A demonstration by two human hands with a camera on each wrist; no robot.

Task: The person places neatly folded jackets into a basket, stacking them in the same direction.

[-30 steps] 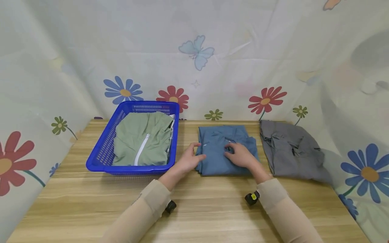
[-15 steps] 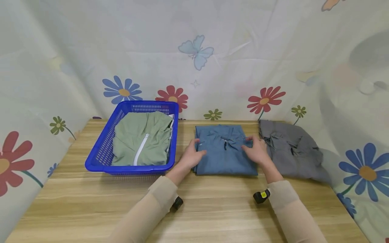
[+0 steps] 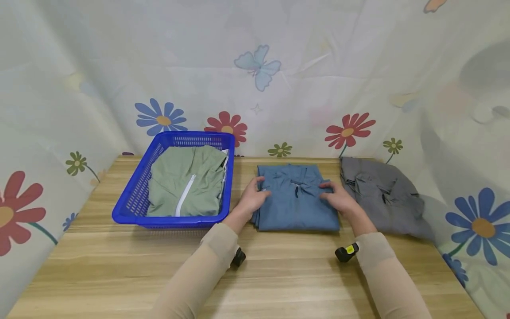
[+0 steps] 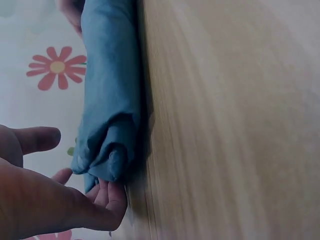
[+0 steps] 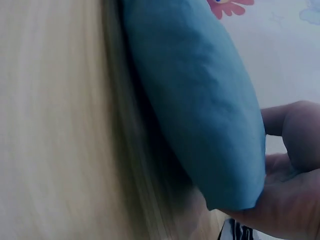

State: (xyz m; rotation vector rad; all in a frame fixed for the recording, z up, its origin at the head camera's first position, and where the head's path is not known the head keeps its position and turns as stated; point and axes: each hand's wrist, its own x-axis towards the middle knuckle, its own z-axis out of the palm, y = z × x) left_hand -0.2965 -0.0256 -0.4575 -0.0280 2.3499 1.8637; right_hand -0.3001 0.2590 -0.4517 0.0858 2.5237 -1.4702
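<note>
A folded blue jacket (image 3: 296, 210) with a short dark zip pull at its collar lies on the wooden table. At its left edge is my left hand (image 3: 253, 197). In the left wrist view its fingertips (image 4: 116, 196) tuck against the underside of the folded end, while the thumb (image 4: 42, 139) stands apart from the cloth. My right hand (image 3: 338, 198) grips the jacket's right edge. The right wrist view has the thumb (image 5: 280, 120) against the upper side and the fingers beneath, partly hidden, with a dark gap under the cloth.
Left of the jacket stands a blue plastic basket (image 3: 131, 219) holding a folded green jacket (image 3: 175, 173) with a white zip. A folded grey jacket (image 3: 382, 199) lies to the right, near the right wall. A flower-printed curtain (image 3: 303, 110) rises behind the table (image 3: 279, 274).
My right hand has moved from the middle of the blue jacket to its right edge and taken hold there. The jacket's front looks smoother. My left hand stays at the left edge.
</note>
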